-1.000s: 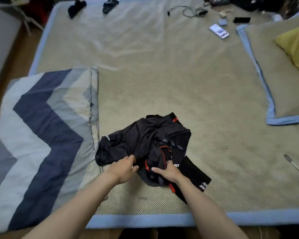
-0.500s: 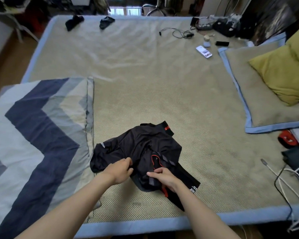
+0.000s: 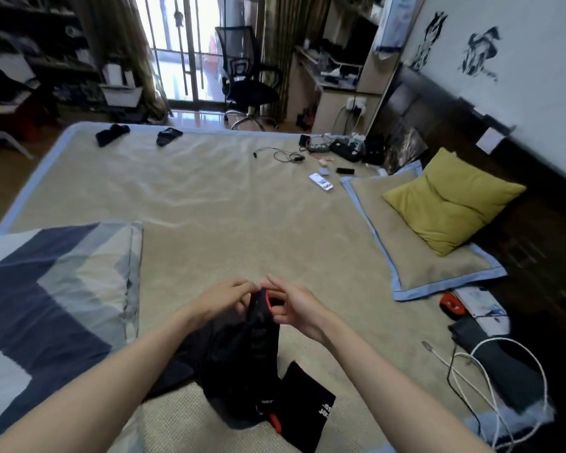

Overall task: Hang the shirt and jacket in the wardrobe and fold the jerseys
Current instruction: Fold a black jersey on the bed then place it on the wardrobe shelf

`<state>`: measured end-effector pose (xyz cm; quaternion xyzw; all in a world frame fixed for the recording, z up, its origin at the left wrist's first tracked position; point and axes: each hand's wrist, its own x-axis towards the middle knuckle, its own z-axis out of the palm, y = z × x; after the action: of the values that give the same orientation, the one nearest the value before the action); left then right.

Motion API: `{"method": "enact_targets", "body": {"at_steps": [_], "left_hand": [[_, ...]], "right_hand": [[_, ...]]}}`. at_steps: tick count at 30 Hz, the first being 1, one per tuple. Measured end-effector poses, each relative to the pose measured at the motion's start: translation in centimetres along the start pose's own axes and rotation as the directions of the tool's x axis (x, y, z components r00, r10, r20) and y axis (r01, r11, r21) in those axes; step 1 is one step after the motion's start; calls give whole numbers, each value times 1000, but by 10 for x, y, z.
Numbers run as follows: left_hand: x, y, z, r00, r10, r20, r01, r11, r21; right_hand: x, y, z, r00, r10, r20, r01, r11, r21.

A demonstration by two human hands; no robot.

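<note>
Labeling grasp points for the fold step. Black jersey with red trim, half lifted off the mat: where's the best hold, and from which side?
Best guess: the red-trimmed edge at the top of the black jersey, one hold at each end, coming from above. The left hand and right hand already pinch it there. The rest hangs and bunches onto the bed mat, so spreading that edge should open it flat.

Home bedroom: bed (image 3: 209,204), pillow (image 3: 451,204) (desk (image 3: 334,89) nr window (image 3: 190,44))
</note>
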<state>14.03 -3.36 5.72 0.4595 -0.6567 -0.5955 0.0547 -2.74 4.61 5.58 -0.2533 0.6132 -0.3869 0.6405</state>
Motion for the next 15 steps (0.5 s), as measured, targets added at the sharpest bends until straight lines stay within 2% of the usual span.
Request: {"method": "enact_targets", "body": {"at_steps": [4,6,8,10,13,15], "left_hand": [[-18,47,-28,991,118,69,-116,993,-26],[-26,68,-42,984,174,51,-175,984,34],[-31,91,-56,972,234,23,-235,969,75],[-37,116,-72,959,283,22,-283,950,131],[-54,153,-99,941,336,38,-336,921,198],[-66,177,-112,920,388,61,-391,889,238]], "right_hand": [[-28,-61,9,997,-70,38,59,970,236],[-45,-87,16,989,-133,58,114,959,260],[-56,-111,20,973,-228,36,224,970,96],[-64,-133,19,928,-371,-37,363,923,-131],[-65,-154,13,809,-577,-109,448,727,-521],[-63,-159,11,805,-590,-65,415,638,-648]]}}
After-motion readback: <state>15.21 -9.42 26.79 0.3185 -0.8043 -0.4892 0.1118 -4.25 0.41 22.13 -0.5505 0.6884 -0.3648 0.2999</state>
